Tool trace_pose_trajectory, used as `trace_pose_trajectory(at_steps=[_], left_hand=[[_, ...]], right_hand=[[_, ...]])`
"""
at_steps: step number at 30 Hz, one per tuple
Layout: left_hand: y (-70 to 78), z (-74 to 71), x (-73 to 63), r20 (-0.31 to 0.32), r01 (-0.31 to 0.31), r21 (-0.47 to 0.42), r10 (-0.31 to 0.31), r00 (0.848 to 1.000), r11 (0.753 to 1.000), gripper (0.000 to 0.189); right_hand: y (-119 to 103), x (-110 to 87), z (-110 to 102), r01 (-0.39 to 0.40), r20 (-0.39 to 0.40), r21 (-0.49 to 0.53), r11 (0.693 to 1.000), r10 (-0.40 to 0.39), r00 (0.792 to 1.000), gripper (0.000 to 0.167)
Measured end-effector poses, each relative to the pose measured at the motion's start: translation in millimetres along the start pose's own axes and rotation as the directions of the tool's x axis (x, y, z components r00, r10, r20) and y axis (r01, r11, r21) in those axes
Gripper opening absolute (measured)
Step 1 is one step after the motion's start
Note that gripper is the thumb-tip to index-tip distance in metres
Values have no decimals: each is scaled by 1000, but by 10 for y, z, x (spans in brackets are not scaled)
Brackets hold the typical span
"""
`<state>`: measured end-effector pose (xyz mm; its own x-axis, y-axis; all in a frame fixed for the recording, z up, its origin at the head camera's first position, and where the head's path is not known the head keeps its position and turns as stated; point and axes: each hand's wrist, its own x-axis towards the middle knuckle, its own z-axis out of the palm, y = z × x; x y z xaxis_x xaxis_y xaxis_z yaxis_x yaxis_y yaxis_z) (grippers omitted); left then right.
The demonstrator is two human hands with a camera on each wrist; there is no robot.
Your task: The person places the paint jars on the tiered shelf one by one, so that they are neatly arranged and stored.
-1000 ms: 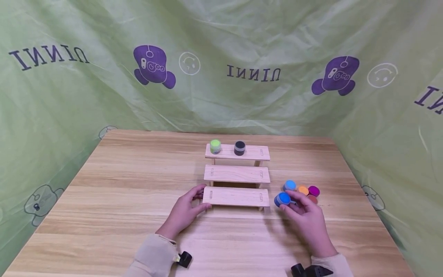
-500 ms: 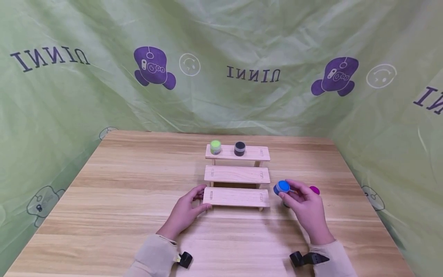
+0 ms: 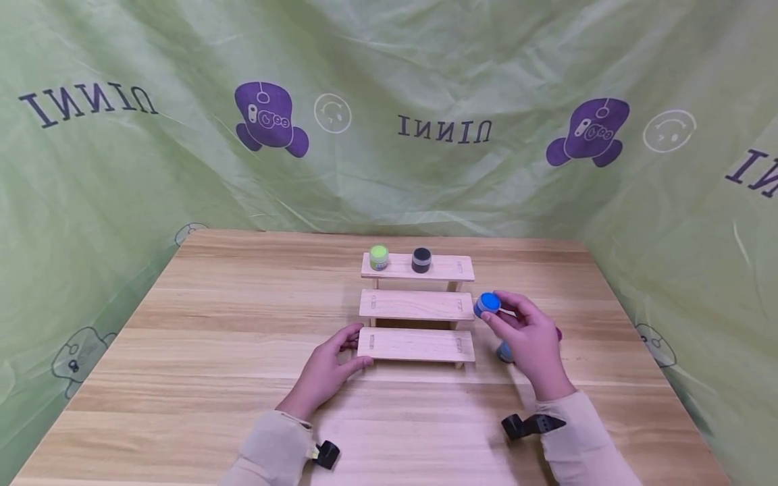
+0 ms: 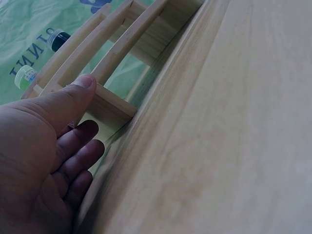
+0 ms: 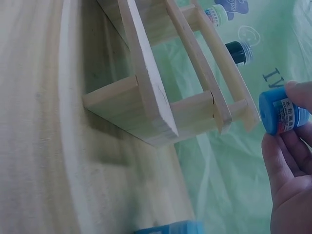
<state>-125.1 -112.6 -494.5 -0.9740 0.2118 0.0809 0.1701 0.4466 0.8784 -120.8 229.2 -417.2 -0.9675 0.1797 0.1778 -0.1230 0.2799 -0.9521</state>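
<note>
A three-tiered wooden display rack [image 3: 416, 345] stands mid-table. My left hand [image 3: 331, 364] holds the left end of its lowest tier, with the thumb at the front corner and the index finger at the back one. In the left wrist view the other fingers [image 4: 83, 156] curl beside the rack's end panel. My right hand [image 3: 529, 337] pinches a blue paint jar [image 3: 488, 304] between thumb and fingers, raised beside the right end of the middle tier. The jar's printed label shows in the right wrist view. On the top tier sit a light green paint jar [image 3: 379, 257] and a black paint jar [image 3: 421, 260].
A light blue jar [image 3: 504, 352] stands on the table [image 3: 213, 324] under my right hand. A sliver of a magenta lid [image 3: 559, 334] shows past the hand, which hides the other jars. Green printed cloth [image 3: 389, 182] hangs behind the table.
My right hand has lifted the blue paint jar and carried it away from me and slightly left, towards the middle tier. My left hand has stayed at the rack.
</note>
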Motion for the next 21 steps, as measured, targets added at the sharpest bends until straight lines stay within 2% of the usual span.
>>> trace_pose_trajectory(at_steps=[13, 21], left_hand=[[12, -3, -1, 2, 4, 2, -4, 1000, 1000, 68], [-17, 16, 17, 0, 10, 4, -10, 1000, 1000, 69]], right_hand=[[-85, 217, 86, 36, -12, -14, 999, -37, 999, 47], [-89, 336, 121, 68, -18, -70, 995, -69, 997, 48]])
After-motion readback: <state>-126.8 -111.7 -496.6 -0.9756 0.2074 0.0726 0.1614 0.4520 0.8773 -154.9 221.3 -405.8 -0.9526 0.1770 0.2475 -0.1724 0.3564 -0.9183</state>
